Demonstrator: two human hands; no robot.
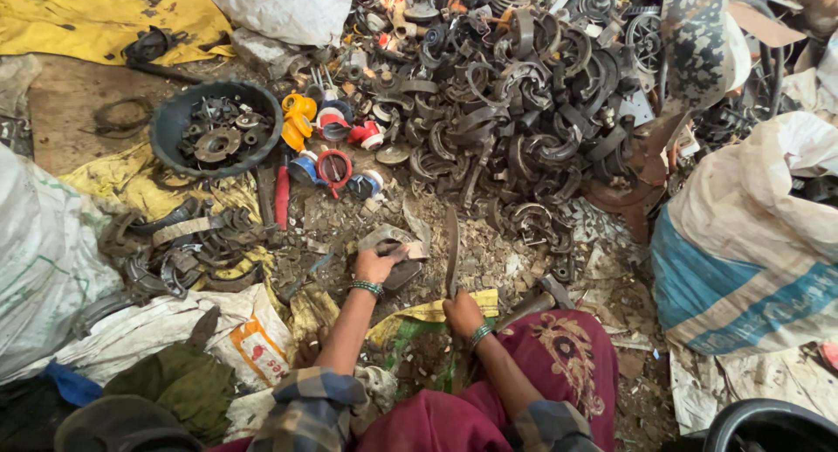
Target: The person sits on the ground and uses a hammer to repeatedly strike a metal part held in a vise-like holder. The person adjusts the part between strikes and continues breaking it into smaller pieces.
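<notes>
Right hand: fist wrapped tight on the handle of a long blade, which points away from the body, tip over the littered ground.
Left hand: fingers bent over the near edge of a curved grey scrap piece, pinning it flat to the ground just left of the blade.
Hammer: lies just right of the right hand, head outward, untouched.
Doing it well: judging from the grip, the piece is being steadied for a blow or cut; the pinning fingers are best kept back from the blade's line, and the piece pressed firmly so it cannot skid on the loose debris.
Left side: a loose heap of dark curved shoes on yellow cloth.
Middle distance: red, yellow and blue plastic fittings, and a round dark tub holding metal discs.
Far: a large pile of blackened curved metal parts.
Right edge: a white and blue woven sack, standing well apart from both hands.
</notes>
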